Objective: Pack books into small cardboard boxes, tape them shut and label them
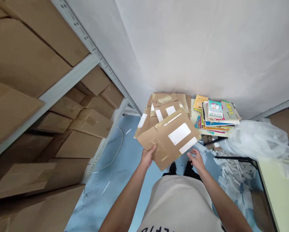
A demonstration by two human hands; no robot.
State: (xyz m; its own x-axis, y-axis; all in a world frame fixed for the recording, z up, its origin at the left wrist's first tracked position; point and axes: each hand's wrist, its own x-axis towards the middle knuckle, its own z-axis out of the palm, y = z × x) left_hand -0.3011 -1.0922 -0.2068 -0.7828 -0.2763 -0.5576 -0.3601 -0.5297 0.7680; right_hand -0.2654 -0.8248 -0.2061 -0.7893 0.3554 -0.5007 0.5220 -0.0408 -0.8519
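My left hand [148,155] grips the lower left edge of a flattened cardboard box [162,137], thumb on top. White labels and strips of clear brown tape show on its face. Near its lower right corner my right hand [195,158] hovers with fingers apart, holding nothing. Behind the held piece lies a stack of more flattened cardboard [165,100], some with white labels. To the right of that stack sits a pile of books [219,112] with colourful covers on a pale table [194,116].
Metal shelving [69,80] full of cardboard boxes [86,124] runs along the left. A translucent plastic bag [260,138] bulges at the right, beside a pale green tabletop [279,193]. White paper scraps [236,174] litter the blue floor [113,180]. A thin cable [120,148] lies there too.
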